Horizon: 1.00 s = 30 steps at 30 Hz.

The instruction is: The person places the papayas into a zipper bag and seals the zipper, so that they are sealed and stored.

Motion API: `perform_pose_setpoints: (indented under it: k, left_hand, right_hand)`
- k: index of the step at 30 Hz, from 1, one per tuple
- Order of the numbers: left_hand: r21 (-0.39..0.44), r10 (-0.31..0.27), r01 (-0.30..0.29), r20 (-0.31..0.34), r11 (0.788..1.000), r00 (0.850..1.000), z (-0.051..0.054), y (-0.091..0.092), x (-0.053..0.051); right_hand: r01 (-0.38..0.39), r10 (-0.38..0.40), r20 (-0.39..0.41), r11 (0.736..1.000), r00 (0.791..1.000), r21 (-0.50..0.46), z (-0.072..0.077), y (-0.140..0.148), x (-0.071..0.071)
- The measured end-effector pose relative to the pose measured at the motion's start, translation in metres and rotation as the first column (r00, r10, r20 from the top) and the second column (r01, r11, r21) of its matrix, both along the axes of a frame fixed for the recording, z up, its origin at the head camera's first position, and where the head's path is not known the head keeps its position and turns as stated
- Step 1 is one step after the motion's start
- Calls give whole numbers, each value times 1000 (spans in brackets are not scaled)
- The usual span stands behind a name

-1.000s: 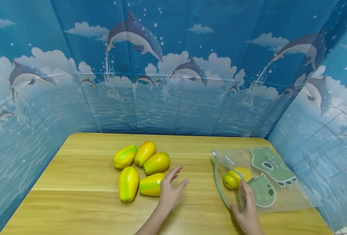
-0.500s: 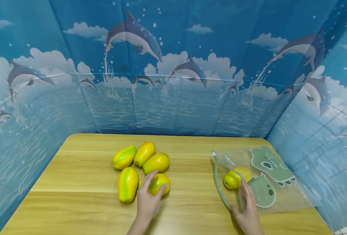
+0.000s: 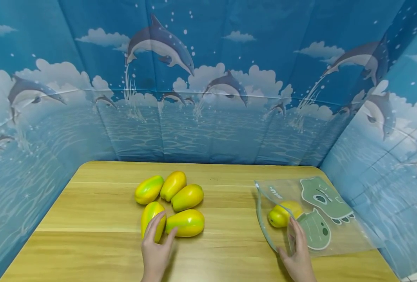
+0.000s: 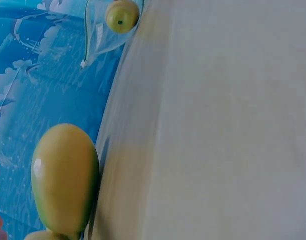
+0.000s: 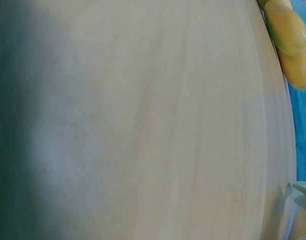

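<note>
A dolphin-print curtain [image 3: 208, 129] stands behind and beside the wooden table [image 3: 229, 250], and both are as they were a moment ago. On the right of the table lies the clear bag [image 3: 316, 229] with green printed figures, its mouth parted and facing left. The right hand [image 3: 298, 250] stays at the near end of that mouth, thumb and fingers apart; I cannot tell whether they pinch the film.

The left hand [image 3: 155, 250] is what changes. A moment ago it is over the near-right fruit [image 3: 189, 224]; now it is over the near-left fruit [image 3: 151, 211], its thumb and fingers apart, with the thumb between the two near fruits. Whether it touches either one is not clear.

The near-right fruit is now fully in sight, lying on the table. The far-left fruit [image 3: 148, 190], far-middle fruit [image 3: 173, 186] and far-right fruit [image 3: 188, 197] keep their places, and the bagged fruit [image 3: 279, 216] lies just inside the mouth. I judge this a switch from one fruit to another rather than a lift: one is in the bag, five are outside.
</note>
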<state>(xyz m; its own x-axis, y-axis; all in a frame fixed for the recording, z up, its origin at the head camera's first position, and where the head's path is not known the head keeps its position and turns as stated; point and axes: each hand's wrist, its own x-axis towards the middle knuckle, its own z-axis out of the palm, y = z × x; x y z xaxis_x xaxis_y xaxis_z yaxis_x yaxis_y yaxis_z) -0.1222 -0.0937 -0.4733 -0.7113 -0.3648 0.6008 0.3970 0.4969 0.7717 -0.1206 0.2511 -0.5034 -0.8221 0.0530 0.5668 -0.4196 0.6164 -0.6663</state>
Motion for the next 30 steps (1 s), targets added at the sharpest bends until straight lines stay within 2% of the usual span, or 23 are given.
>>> perform_pose_setpoints:
  k: [3, 6, 10, 13, 16, 21, 27, 30]
  left_hand:
    - [-2, 19, -19, -19, 1000, 1000, -5, -8, 4]
    - [3, 41, -41, -10, 999, 999, -9, -14, 8]
    - [26, 95, -97, 67, 995, 993, -11, -20, 14]
    - [54, 131, -141, 158, 988, 979, -12, -23, 18]
    - [104, 130, -155, 215, 983, 968, -15, -27, 21]
    - [167, 107, -148, 235, 975, 966, -25, -32, 23]
    - [173, 89, -148, 309, 974, 947, -31, -35, 23]
    - [161, 51, -115, 356, 980, 933, -31, -36, 24]
  right_hand:
    - [4, -5, 10, 1000, 1000, 2, 0, -1, 1]
    - [5, -5, 19, 1000, 1000, -6, 0, -1, 1]
    - [8, -7, 26, 1000, 1000, -10, 0, -1, 1]
    - [11, -10, 31, 1000, 999, -10, -1, 0, 1]
    - [16, -15, 32, 1000, 999, -5, -2, 1, 0]
    - [19, -19, 29, 1000, 999, -3, -4, 2, -2]
    - [21, -21, 23, 1000, 1000, 3, -2, 1, -1]
    - [16, -16, 14, 1000, 1000, 3, 0, 0, -1]
